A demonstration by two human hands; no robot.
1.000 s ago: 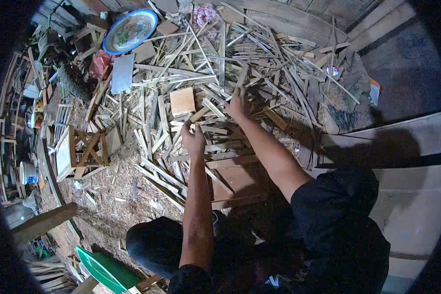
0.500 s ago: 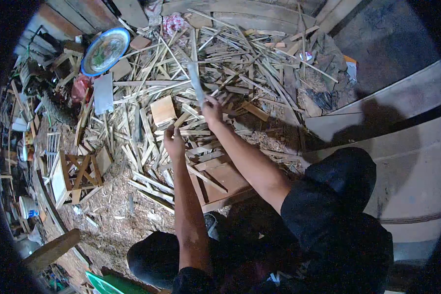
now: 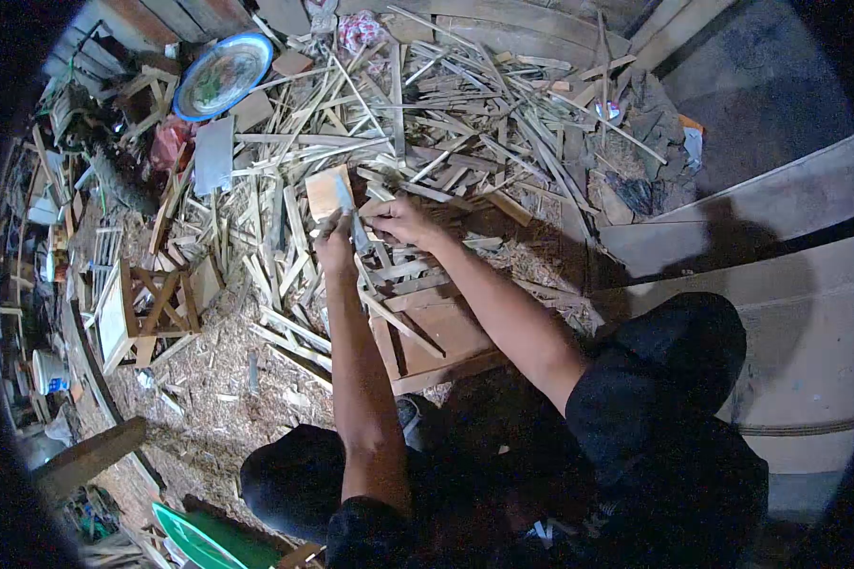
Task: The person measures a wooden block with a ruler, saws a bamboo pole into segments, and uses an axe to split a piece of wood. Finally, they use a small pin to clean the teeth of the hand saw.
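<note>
A grey, flat-bladed knife (image 3: 343,192) lies slantwise across the front of a square wooden block (image 3: 324,187). My left hand (image 3: 335,248) is closed at the lower part of the blade, its fingertips over the block's near edge. Just to its right, my right hand (image 3: 408,226) points left with its fingers pinched together close to the blade. What sits between those fingertips is too small to tell. Split wood strips (image 3: 299,220) lie under and around both hands.
A blue-rimmed plate (image 3: 262,59) lies at the back left, near a whitish sheet (image 3: 213,156). A small wooden stool-like frame (image 3: 152,308) stands at the left. A brown board (image 3: 436,332) lies before my feet, with long planks (image 3: 740,223) at the right.
The knife has come down from above my right hand and now slants up and left beside my left hand. My right hand has moved down, close to my left.
</note>
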